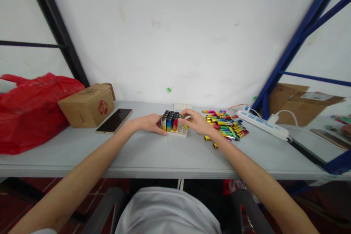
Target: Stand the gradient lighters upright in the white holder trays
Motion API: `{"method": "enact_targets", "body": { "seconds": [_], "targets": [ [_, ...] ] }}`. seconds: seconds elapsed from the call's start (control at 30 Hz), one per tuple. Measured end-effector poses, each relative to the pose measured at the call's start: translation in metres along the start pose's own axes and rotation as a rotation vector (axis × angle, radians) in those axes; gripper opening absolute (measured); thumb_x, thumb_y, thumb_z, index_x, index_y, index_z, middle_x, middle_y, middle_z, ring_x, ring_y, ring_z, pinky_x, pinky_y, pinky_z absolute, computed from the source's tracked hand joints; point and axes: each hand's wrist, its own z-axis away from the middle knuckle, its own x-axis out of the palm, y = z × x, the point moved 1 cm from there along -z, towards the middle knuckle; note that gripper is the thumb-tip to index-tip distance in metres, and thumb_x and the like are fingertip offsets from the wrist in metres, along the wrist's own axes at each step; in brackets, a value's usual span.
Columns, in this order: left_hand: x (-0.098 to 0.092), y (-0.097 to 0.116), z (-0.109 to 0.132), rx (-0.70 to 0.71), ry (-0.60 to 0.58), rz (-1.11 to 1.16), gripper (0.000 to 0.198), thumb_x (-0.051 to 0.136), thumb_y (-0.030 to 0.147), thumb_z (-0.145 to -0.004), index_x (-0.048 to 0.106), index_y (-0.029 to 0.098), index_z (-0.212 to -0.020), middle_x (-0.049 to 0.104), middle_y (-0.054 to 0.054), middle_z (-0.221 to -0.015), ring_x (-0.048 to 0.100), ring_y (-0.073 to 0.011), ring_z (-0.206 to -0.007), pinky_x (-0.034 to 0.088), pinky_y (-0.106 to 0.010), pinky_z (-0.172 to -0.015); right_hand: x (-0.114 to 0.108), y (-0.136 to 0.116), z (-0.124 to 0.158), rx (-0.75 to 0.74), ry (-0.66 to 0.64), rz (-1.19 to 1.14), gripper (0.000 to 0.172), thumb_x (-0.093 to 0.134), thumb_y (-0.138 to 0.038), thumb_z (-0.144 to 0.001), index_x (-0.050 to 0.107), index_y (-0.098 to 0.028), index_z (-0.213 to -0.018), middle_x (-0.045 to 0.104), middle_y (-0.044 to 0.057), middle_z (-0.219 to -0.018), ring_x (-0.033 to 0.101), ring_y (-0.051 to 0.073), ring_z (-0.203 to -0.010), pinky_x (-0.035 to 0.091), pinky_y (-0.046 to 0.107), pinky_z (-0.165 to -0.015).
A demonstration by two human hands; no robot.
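Upright, shiny colourful lighters (170,124) with black ends up stand packed in the left part of a white slotted tray (183,131) on the table. My left hand (152,123) is curled around the left side of the tray and its lighters, thumb in front, fingers mostly hidden behind. At the tray's right end, my right hand (196,121) has thumb and fingers closed on a yellow-green lighter (186,127), partly hidden. Bare slots show in the tray's front right part. Right of that hand lies a loose pile of metallic, many-coloured lighters (226,124).
A second white slotted tray (182,106) lies behind, near the wall. To the left are a phone-like dark tablet (114,120), a cardboard box (87,106) and a red plastic bag (35,111). A white power strip (261,124) with cords and a blue frame post (290,55) stand right.
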Motion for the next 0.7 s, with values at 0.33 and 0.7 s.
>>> {"method": "enact_targets", "body": {
  "seconds": [0.33,0.7],
  "targets": [
    [-0.003,0.007,0.003,-0.030,0.000,0.007,0.060,0.070,0.065,-0.069,0.063,0.017,-0.106,0.070,-0.004,-0.091,0.063,-0.0204,-0.079,0.044,-0.026,-0.067,0.007,-0.003,0.002,-0.005,-0.039,0.128,0.034,0.063,-0.052,-0.091,0.058,-0.019,-0.094,0.069,-0.001,-0.070,0.060,0.013,-0.060,0.046,0.025,-0.061],
    [-0.001,0.001,0.001,-0.027,0.007,-0.002,0.066,0.070,0.071,-0.067,0.063,0.018,-0.105,0.069,-0.003,-0.087,0.063,-0.0205,-0.075,0.044,-0.027,-0.064,0.019,0.000,-0.001,-0.012,-0.103,0.439,0.044,0.059,-0.059,-0.092,0.059,-0.020,-0.071,0.063,0.000,-0.064,0.051,0.012,-0.056,0.029,0.025,-0.057]
  ]
}}
